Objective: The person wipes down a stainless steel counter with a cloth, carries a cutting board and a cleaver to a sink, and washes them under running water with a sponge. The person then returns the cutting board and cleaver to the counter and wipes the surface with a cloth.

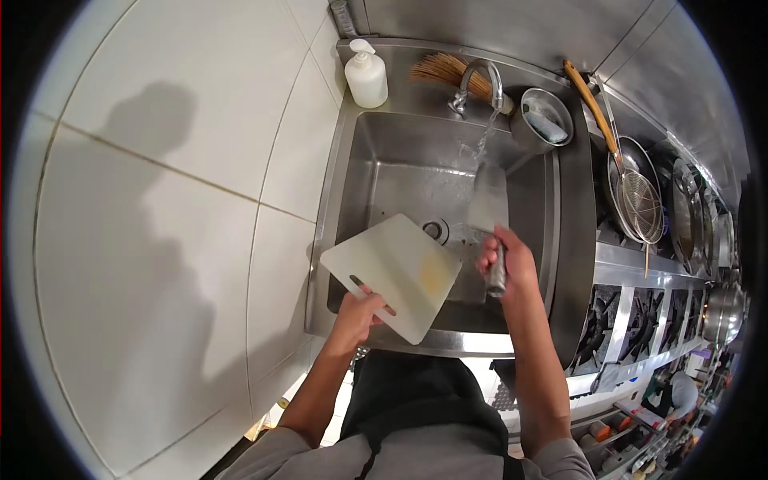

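Clock positions are read from the drain [434, 232], with twelve o'clock at the picture's top. The left hand [358, 316], at between seven and eight, grasps the white cutting board [388, 268] at its slotted edge, fingers clenched; the board is tilted over the sink [372, 140] and has a yellowish stain near its right edge. The right hand [510, 260], at between three and four, has its fingers clenched around the metal handle of the cleaver [490, 200]. The blade points toward twelve. Water runs from the faucet [494, 76], near one, toward the blade's far end. A pump bottle [366, 80] stands at eleven.
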Demonstrator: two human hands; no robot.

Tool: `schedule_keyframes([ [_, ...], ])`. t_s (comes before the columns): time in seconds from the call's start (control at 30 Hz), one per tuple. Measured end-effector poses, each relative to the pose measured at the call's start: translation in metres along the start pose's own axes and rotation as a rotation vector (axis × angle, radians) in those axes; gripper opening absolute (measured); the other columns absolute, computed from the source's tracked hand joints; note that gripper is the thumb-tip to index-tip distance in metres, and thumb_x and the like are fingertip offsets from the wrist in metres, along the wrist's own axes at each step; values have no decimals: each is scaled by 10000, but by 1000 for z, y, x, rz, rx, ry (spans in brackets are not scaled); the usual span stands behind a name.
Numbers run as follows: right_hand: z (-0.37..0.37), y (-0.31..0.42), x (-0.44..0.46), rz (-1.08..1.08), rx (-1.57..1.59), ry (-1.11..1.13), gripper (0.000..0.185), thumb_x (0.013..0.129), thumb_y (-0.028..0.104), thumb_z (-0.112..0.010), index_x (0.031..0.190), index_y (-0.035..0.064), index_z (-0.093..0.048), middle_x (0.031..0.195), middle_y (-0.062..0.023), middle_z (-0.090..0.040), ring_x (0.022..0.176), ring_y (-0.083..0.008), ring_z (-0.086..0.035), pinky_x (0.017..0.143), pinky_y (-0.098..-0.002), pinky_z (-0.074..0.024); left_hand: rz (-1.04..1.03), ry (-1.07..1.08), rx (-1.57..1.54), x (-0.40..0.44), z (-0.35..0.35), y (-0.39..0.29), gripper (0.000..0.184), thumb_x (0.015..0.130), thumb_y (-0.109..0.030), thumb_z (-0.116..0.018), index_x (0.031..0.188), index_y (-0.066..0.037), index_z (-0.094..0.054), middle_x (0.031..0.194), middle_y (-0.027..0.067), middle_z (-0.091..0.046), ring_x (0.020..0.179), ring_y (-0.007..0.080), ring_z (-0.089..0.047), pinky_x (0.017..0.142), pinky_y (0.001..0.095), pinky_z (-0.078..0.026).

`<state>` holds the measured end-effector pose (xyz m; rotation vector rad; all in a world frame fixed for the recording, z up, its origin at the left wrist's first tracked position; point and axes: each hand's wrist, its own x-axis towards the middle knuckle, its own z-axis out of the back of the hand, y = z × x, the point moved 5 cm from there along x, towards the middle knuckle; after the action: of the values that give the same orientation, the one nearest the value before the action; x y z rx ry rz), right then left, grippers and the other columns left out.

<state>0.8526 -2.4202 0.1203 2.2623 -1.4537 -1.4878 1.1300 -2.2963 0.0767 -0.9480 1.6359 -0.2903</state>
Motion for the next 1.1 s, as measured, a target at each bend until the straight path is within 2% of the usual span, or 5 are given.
schedule_keyframes([
  [0.23, 97, -40, -123, -65, -420, -85, 337, 941, 34, -626, 1272, 36, -562, 844, -40, -624, 644, -146, -603, 595, -327, -534, -101, -20, -60, -35, -15, 26, 212, 834, -54, -605, 1022, 15, -673, 885, 96, -695, 759, 202, -704, 645, 339, -554],
  [0.33, 119, -25, -168, 318, -907, -37, 481, 888, -44, -600, 1360, 12, -532, 839, -55, -624, 634, -127, -592, 557, -286, -512, -225, -61, -60, -63, -26, 30, 220, 822, -46, -583, 1007, 31, -675, 869, 101, -698, 750, 221, -705, 644, 349, -556],
  [0.6, 164, -26, -243, 450, -684, 94, 833, 844, -97, -658, 1563, 55, -266, 877, -99, -622, 597, -114, -542, 491, -266, -444, -1149, -360, 1325, -186, -102, -16, 405, 803, -71, -572, 1188, -6, -677, 1215, 209, -699, 1014, 406, -681, 913, 465, -542],
  [0.73, 185, -33, -264, 406, -698, 48, 825, 898, -14, -723, 1569, 105, -258, 910, -101, -625, 542, -97, -514, 447, -264, -433, -839, -175, 1902, -182, -104, 60, 527, 828, -56, -580, 1350, -92, -638, 1366, 149, -656, 1225, 302, -654, 963, 463, -512],
  [1.1, 147, -111, -245, 280, -1274, 132, 806, 865, 239, -801, 1539, 126, -373, 1034, -187, -717, 685, -263, -703, 616, -399, -564, -1028, -217, 1818, -177, -64, 176, 644, 810, -67, -585, 1451, -72, -525, 1508, 149, -531, 1421, 391, -455, 1134, 520, -373],
])
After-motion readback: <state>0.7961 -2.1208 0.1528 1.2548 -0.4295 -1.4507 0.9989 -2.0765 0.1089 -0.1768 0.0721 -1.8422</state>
